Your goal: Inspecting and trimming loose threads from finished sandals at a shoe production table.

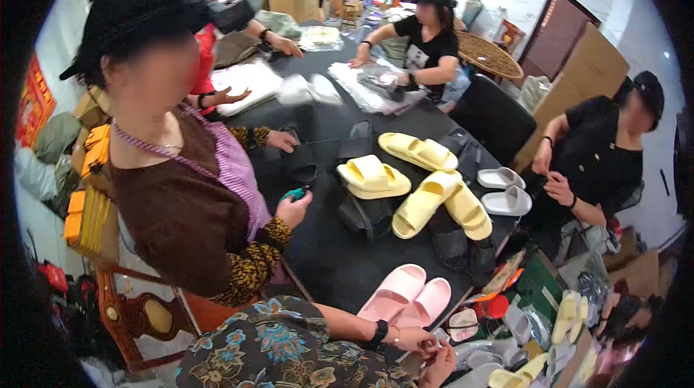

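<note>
At the lower edge, my left hand [412, 342] and my right hand [439, 366] meet with fingers pinched together. Whatever they hold is too small and too hidden to name. Just beyond my left hand, a pair of pink slippers [402, 285] rests on the near corner of the black table [325, 261]. Several pale yellow slippers [425, 207] lie farther back, some stacked or leaning on one another. Around them are black slippers [452, 247], partly covered, and two light grey slippers [507, 201] near the right edge.
Left, a co-worker holds a green-handled tool [295, 194]. Across the table, another handles plastic-wrapped items [379, 80]; a third works at the right. Loose slippers [571, 316] and packaging crowd the lower right. A wooden chair [148, 312] stands at lower left, a black chair [495, 120] beyond.
</note>
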The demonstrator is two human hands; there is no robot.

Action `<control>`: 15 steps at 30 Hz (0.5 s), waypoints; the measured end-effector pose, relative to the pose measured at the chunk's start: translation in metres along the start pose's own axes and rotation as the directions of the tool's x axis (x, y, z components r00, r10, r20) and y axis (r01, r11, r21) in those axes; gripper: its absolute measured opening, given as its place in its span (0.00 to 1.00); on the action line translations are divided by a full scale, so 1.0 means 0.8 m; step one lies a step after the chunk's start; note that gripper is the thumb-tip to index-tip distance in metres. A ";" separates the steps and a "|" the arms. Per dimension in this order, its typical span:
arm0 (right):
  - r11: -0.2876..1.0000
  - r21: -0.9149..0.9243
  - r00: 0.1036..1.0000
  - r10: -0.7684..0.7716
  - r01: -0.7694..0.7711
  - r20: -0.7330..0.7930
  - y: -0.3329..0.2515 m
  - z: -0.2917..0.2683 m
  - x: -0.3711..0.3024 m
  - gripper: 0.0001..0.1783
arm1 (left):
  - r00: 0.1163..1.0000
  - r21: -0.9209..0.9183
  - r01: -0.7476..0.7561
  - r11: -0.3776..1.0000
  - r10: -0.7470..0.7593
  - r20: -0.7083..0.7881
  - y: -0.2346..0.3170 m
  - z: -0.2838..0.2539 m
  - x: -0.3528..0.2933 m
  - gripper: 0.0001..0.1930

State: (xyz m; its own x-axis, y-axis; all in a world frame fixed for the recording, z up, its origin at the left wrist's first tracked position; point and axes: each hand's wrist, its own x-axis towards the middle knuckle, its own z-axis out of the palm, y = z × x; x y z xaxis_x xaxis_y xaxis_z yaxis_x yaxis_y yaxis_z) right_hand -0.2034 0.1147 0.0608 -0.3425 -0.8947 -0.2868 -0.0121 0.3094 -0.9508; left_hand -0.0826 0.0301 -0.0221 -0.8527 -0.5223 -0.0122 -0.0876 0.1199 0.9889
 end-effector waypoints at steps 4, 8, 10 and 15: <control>0.998 0.002 0.998 0.063 -0.063 0.021 0.005 -0.001 0.007 0.15 | 0.992 -0.170 -0.001 0.985 -0.019 -0.122 -0.043 -0.022 -0.006 0.14; 0.998 -0.005 0.997 0.067 -0.067 -0.043 0.003 0.002 0.008 0.16 | 0.929 -0.739 -0.336 0.584 0.077 -0.361 -0.117 -0.160 -0.127 0.12; 0.998 -0.028 0.998 0.060 -0.060 -0.017 0.032 -0.013 0.015 0.18 | 0.876 -0.848 -0.478 0.227 0.060 -0.478 -0.145 -0.234 -0.194 0.12; 0.734 -0.672 0.991 -0.017 0.100 0.130 0.102 -0.059 0.037 0.22 | 0.708 -0.468 -0.609 -0.640 -0.173 -0.685 -0.201 -0.373 -0.398 0.18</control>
State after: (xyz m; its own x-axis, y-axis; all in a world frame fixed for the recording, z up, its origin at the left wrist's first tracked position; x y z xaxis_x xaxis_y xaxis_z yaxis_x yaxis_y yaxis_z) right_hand -0.2592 0.1287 -0.0198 -0.2177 -0.9340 -0.2833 -0.6745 0.3538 -0.6480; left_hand 0.3569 -0.0747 -0.1334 -0.2356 -0.9687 -0.0780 0.8167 -0.1538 -0.5562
